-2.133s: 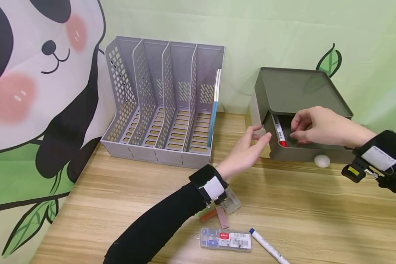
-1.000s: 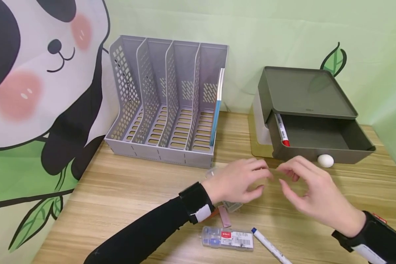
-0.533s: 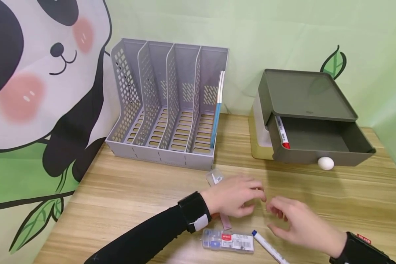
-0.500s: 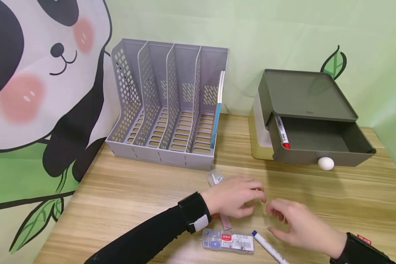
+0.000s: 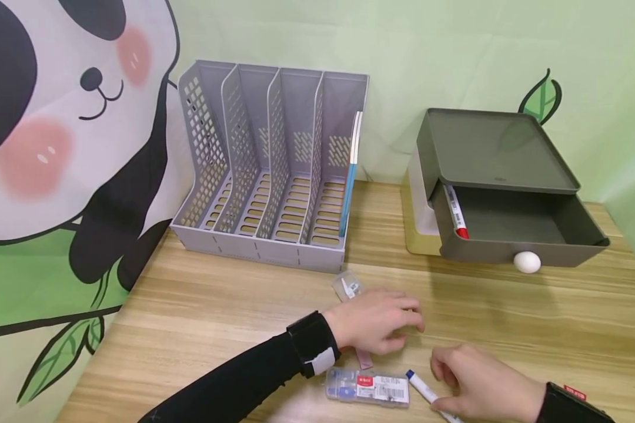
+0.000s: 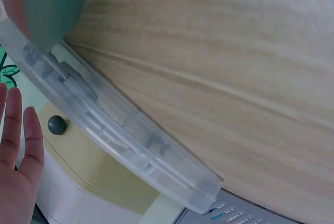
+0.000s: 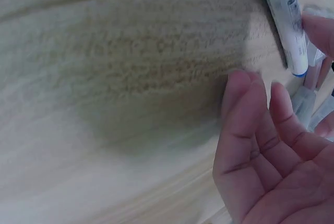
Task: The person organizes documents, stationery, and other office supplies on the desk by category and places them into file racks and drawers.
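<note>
My right hand [image 5: 478, 376] hovers at the blue-capped white marker [image 5: 423, 385], its thumb overlapping the marker's barrel. In the right wrist view the fingers of this hand [image 7: 282, 151] are bent and apart from the marker [image 7: 286, 20]; whether the thumb touches it I cannot tell. Over a clear plastic case [image 5: 345, 284] my left hand [image 5: 376, 320] lies with loosely bent fingers and grips nothing, hiding most of the case. A pink strip [image 5: 365, 358] pokes out below that hand. Nearer me lies a second clear case [image 5: 367, 388] with a red-and-white label.
At the back right stands a drawer box [image 5: 500, 150], its dark drawer [image 5: 555, 254] pulled out by a white knob [image 5: 527, 262]. A red-capped marker [image 5: 457, 214] lies inside along the left wall. A grey file rack [image 5: 259, 249] at the back left holds thin booklets [image 5: 351, 176].
My right hand has left the drawer and come down toward me to the blue-capped marker. My left hand has moved from the drawer box's side to above the clear case.
</note>
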Demonstrator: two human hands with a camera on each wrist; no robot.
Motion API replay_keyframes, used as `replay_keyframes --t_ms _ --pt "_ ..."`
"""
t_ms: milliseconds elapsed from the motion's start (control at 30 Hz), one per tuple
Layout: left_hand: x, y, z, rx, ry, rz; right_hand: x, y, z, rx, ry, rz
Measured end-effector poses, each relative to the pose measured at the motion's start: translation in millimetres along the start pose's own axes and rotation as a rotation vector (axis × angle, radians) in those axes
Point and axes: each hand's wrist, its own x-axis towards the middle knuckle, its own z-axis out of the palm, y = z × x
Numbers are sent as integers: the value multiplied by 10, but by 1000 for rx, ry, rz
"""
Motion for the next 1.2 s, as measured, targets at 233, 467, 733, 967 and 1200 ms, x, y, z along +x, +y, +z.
replay_keyframes --t_ms 233,467,733,967,1200 --pt "-10 -5 14 -1 -16 -9 0 -2 47 18 -12 8" --pt "-25 -19 30 -8 -23 -28 12 16 56 -1 5 12" --pt "0 -41 10 -22 -11 -36 42 13 -13 41 -4 26" --pt "2 -43 9 -64 -11 -60 38 16 -63 19 59 -1" --pt "9 -73 -18 -250 80 -128 59 -15 -142 -18 254 -63"
